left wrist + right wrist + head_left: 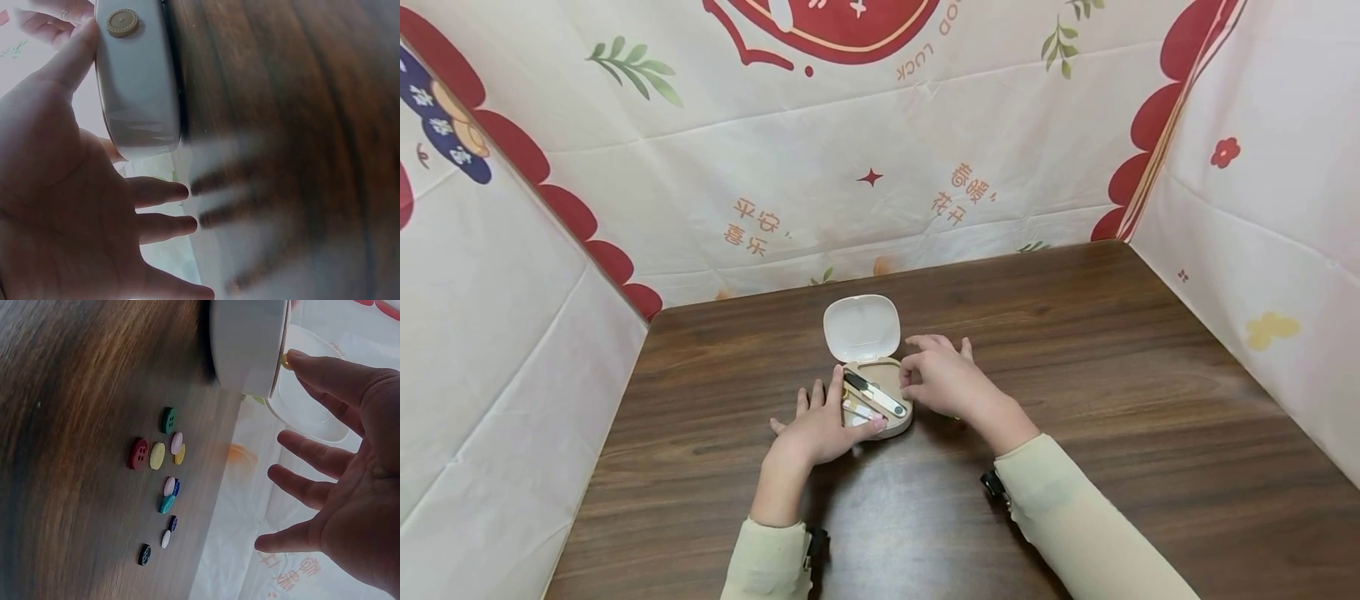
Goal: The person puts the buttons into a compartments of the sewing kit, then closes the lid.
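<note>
A beige sewing-kit box (897, 428) lies on the table, its white lid (861, 327) tipped back. Inside lies a slim black-and-white tool (876, 394), like thread snips, beside small white, pink and yellow items (860, 409). My left hand (814, 432) rests at the box's left front corner, index finger along the side and thumb on the front rim, fingers straight. Over the right rim, my right hand (947, 379) pinches a small round yellow piece (285, 361) between thumb and index finger; the other fingers are spread. A round clasp (122, 23) sits on the box's front.
Several loose buttons (157, 455) in red, green, yellow, pink, blue, white and black lie on the wooden table (1112, 375) right of the box; my right hand mostly hides them in the head view. Printed cloth walls (850, 125) border the table at the back and sides.
</note>
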Motion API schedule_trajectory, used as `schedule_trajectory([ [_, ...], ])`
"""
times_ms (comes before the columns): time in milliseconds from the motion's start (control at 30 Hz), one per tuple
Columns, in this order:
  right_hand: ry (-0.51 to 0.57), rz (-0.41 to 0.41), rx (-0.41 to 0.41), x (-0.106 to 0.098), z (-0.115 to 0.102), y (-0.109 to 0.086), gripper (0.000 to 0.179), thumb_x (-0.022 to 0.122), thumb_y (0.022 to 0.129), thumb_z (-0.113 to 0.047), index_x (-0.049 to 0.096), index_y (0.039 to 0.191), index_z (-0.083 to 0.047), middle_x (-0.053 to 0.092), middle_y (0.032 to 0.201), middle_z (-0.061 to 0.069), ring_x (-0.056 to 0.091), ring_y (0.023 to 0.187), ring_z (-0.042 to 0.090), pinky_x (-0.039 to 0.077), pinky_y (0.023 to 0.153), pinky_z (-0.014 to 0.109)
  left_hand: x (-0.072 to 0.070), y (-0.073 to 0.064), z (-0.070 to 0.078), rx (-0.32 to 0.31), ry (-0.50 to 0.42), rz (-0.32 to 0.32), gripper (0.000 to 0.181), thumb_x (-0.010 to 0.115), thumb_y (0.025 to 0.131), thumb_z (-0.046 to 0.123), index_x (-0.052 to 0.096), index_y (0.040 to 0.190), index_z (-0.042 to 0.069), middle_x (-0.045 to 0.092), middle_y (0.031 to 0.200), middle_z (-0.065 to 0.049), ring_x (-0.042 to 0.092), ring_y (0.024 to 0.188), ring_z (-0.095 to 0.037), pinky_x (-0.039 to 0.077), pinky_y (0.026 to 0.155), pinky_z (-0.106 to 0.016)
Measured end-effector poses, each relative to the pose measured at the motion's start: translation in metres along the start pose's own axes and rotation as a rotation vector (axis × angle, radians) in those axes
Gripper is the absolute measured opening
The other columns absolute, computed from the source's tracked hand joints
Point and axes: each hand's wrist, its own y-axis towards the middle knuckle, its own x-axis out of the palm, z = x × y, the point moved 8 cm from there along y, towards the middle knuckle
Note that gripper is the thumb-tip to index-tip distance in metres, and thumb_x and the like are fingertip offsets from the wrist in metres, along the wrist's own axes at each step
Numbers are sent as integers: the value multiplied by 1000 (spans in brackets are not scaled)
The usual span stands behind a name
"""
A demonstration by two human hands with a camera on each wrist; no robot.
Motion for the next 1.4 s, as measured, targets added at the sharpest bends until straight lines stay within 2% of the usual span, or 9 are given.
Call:
schedule_trajectory([
  [167,-20,-12,0,1,0,0,21,83,93,-23,68,77,-23,52,162,17,39,155,47,13,116,90,-8,-12,10,11,0,-5,123,58,83,91,-2,173,32,16,178,-22,13,165,-50,7,112,-94],
  [233,-26,-12,-2,2,0,1,22,82,93,-23,68,77,-24,52,162,16,39,155,47,13,116,90,-7,-10,10,3,-2,-15,122,60,85,88,-3,173,33,14,179,-21,10,166,-49,8,113,-93],
  [433,-45,-7,-2,0,-1,2,23,81,94,-24,67,76,-27,52,162,16,39,155,46,13,115,90,2,4,-1,-3,-8,-16,130,57,77,98,-7,172,36,11,180,-19,6,166,-47,6,113,-93],
  [633,-54,-1,4,-3,0,3,23,82,94,-25,67,76,-27,52,162,15,39,155,45,13,116,90,5,10,-5,0,-5,-7,131,57,75,99,-6,172,36,12,179,-20,7,166,-47,6,113,-93],
  [933,-45,2,13,-8,4,1,21,81,94,-27,68,77,-28,51,163,16,39,155,47,10,117,89,5,10,-4,6,0,-8,131,55,76,99,-5,172,35,12,179,-20,8,166,-48,7,112,-93],
  [1233,-68,-8,7,-14,14,-4,15,82,94,-27,72,82,-27,50,164,16,39,154,48,9,116,90,-2,1,2,11,8,13,127,55,77,98,-2,173,36,17,178,-21,12,165,-50,6,109,-95],
  [1400,-94,5,-1,-17,23,-10,13,80,94,-25,72,84,-27,52,161,16,41,153,47,9,114,91,1,3,-1,12,5,24,133,50,70,105,-3,172,37,16,179,-20,10,166,-48,5,110,-95],
])
